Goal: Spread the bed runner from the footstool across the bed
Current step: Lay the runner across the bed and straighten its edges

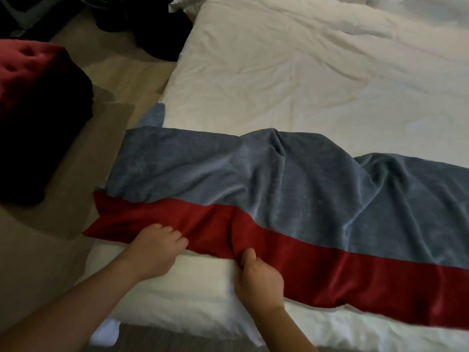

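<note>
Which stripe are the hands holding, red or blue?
The red stripe, the nearer one; left hand and right hand grip it. The blue stripe is untouched.

bed runner (291, 179) across bed's (304, 72) near end, overhanging left edge | footstool (33, 102) on floor (111, 80), left of bed

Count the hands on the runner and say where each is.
2. The left hand grips the runner near its end, on the red band; the right hand pinches a fold at that band's near edge, just beside it. None seem hidden.
</note>
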A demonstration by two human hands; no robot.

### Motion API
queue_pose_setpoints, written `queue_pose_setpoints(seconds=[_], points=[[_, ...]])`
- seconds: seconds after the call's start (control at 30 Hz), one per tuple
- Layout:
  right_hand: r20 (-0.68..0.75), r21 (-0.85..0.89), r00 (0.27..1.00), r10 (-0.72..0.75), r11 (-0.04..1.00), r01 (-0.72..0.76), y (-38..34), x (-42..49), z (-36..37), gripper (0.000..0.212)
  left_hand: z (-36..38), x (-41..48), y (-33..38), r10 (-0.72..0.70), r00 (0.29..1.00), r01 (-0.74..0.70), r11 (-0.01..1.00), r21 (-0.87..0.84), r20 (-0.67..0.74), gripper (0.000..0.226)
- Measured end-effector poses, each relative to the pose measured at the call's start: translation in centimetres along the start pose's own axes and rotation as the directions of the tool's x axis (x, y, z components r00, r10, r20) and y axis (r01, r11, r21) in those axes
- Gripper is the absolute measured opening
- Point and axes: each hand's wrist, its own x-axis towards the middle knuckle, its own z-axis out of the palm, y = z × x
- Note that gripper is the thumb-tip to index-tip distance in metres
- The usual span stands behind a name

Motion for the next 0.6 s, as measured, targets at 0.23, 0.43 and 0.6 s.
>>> queue_pose_setpoints(seconds=[0.23, 0.43, 0.6], points=[[-0.101, -0.113, 0.953, -0.287, 0.955, 0.276, 0.0, -1.8, 0.2, 0.028, 0.5, -4.1, 0.1, 0.017, 1.000, -0.016, 0.999, -0.052, 0.020, 0.011], [-0.114, -0.255, 0.947, -0.301, 0.930, 0.265, -2.3, 0.2, -0.2, 0.035, 0.0, -2.4, 1.1, 0.014, 0.991, -0.017, 1.000, -0.022, -0.134, 0.016], [-0.063, -0.355, 0.954, -0.293, 0.900, 0.253, -3.3, 1.8, -1.2, 0.029, -0.4, -3.5, 0.0, -0.127, 0.990, 0.119, 0.985, -0.121, -0.056, 0.018]])
